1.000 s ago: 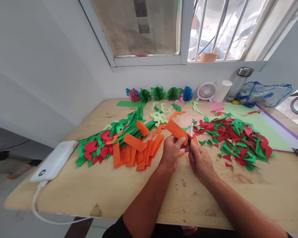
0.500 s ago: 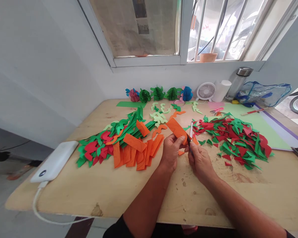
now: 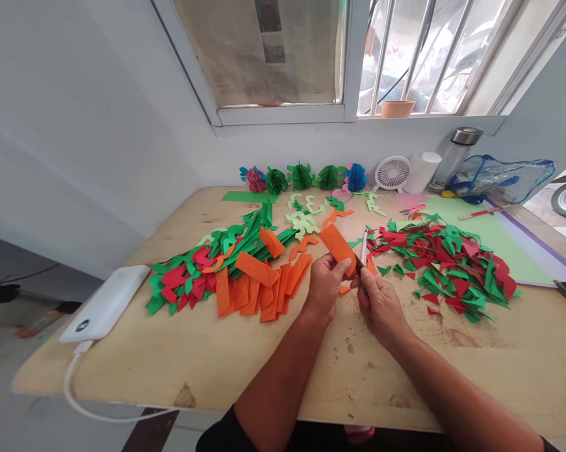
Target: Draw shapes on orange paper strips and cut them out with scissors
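Between the thumb and fingers of my left hand (image 3: 326, 282) is a folded piece of orange paper (image 3: 336, 242) with a curved outline drawn on it. My right hand (image 3: 381, 302) is closed around dark-handled scissors (image 3: 362, 277), whose blades meet the paper's right edge. The hand covers most of the handles. Left of my hands lie several orange paper strips (image 3: 252, 292) with drawn lines. Just beyond the paper are cut wavy orange shapes (image 3: 304, 247). A white pen (image 3: 364, 242) lies close behind the scissors.
Red and green paper scraps (image 3: 452, 263) are heaped at the right. Green and red cut shapes (image 3: 193, 270) lie left. Along the wall stand honeycomb paper figures (image 3: 302, 177), a small fan (image 3: 393, 173) and a bottle (image 3: 455, 157). A white power bank (image 3: 105, 304) sits at the left edge.
The orange paper has tilted slightly in my left hand, and the scissors stay at its right edge. The whole view has shifted a little; the piles look the same.
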Action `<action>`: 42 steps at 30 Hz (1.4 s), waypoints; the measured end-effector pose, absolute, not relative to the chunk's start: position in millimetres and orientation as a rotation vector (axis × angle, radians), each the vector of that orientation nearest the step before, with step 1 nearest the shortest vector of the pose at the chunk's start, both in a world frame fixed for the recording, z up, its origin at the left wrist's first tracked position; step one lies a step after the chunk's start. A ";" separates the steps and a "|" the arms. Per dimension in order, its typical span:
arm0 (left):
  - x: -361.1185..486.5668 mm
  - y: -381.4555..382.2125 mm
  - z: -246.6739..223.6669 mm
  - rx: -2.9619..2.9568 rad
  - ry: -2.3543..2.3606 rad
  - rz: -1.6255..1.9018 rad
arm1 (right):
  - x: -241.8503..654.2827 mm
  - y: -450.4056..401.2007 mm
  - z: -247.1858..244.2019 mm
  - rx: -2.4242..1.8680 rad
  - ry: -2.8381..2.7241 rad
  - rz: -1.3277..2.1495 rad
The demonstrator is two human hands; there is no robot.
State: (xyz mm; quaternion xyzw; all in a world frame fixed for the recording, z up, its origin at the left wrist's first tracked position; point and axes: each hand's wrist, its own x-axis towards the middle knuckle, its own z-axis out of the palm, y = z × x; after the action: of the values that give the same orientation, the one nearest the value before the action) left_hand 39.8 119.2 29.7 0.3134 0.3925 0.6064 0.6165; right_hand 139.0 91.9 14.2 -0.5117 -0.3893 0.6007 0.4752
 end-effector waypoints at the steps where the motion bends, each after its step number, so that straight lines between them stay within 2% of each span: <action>1: 39.8 119.1 30.0 0.719 0.912 1.398 | 138.9 91.9 14.1 -1.255 -0.951 1.468; 42: 42.9 116.5 31.7 0.688 0.934 1.389 | 137.6 90.0 14.3 -1.187 -0.895 1.466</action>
State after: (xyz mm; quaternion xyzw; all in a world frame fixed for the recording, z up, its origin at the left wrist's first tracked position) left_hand 42.9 116.5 31.7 0.2991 0.4059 0.6036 0.6176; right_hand 137.6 90.0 14.3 -0.4914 -0.3706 0.6070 0.5027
